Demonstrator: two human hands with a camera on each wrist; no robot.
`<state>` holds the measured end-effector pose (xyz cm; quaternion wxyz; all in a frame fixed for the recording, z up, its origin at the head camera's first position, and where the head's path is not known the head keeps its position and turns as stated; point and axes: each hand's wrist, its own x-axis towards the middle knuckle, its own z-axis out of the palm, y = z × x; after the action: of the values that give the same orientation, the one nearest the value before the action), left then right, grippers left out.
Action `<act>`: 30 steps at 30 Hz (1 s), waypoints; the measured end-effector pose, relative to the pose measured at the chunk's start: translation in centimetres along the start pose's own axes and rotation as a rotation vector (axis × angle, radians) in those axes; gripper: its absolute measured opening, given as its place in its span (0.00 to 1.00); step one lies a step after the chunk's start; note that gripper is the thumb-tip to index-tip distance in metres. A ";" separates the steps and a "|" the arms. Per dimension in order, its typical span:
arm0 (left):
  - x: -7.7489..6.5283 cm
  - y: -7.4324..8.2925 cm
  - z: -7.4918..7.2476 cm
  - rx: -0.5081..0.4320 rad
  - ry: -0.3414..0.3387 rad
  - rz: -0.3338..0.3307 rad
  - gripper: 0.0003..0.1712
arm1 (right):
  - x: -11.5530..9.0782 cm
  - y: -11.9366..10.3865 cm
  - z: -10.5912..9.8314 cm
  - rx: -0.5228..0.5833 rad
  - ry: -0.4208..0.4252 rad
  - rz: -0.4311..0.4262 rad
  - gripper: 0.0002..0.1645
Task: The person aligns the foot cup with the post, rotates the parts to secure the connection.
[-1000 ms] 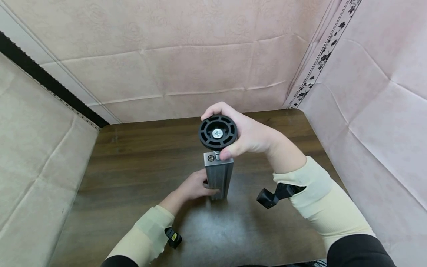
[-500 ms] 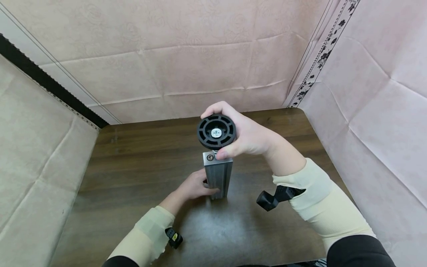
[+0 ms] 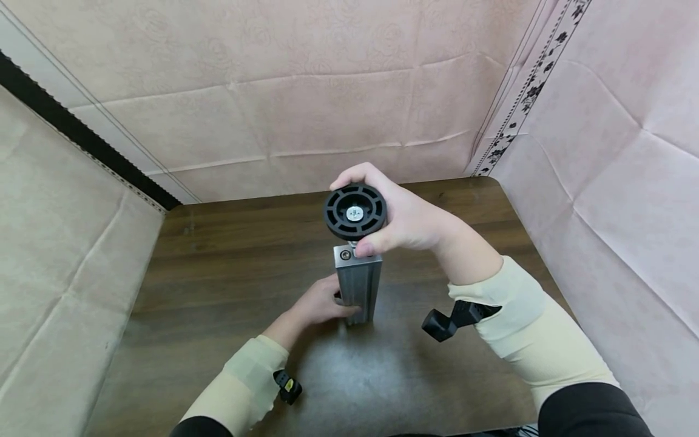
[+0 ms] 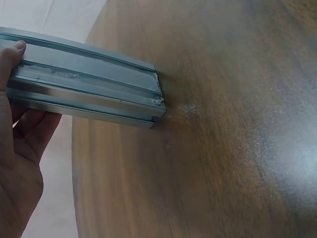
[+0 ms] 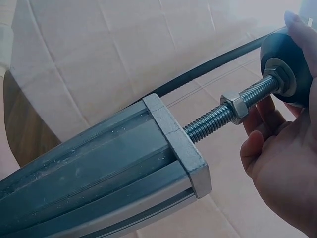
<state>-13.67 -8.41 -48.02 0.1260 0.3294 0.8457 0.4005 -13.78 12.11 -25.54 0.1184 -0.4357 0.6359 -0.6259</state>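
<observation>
An aluminium profile [image 3: 358,285] with lengthwise slots stands upright on the wooden table. My left hand [image 3: 322,301] grips it low down, thumb along one face, as the left wrist view also shows. From the profile's metal end plate [image 5: 181,144] a threaded rod [image 5: 208,124] sticks out, carrying a hex nut [image 5: 234,107] partway along. At the rod's far end sits a round black levelling foot [image 3: 355,212] with a screw in its centre. Around that foot's rim curl the fingers and thumb of my right hand [image 3: 404,212].
The brown wooden table [image 3: 235,255] has rounded corners at the back. Pale cloth walls [image 3: 306,115] enclose it at the back and both sides. A black camera mount [image 3: 455,318] juts from the right wrist, and a smaller one [image 3: 287,386] from the left.
Both hands keep their holds on the profile and the foot. The view and the foot shift by only a few pixels; the turn of the foot, if any, is slight.
</observation>
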 end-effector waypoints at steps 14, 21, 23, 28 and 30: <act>0.3 -0.1 -0.1 0.013 -0.002 0.016 0.32 | 0.2 0.1 -0.3 0.013 -0.018 -0.012 0.56; 0.4 0.1 -0.3 0.012 -0.014 -0.003 0.33 | 0.2 0.3 -0.6 -0.004 -0.018 -0.017 0.57; 0.4 0.1 -0.3 0.012 -0.018 -0.014 0.33 | 0.2 0.3 -0.7 -0.034 -0.024 -0.025 0.59; 0.5 0.1 -0.4 -0.002 -0.030 -0.026 0.33 | 0.3 0.1 -1.0 -0.064 -0.063 -0.052 0.64; 0.5 0.1 -0.5 -0.001 -0.035 -0.032 0.33 | 0.4 0.0 -1.1 -0.044 -0.086 -0.061 0.65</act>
<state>-14.23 -8.28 -47.59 0.1474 0.3229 0.8483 0.3930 -14.78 12.62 -25.19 0.1167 -0.4838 0.6302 -0.5959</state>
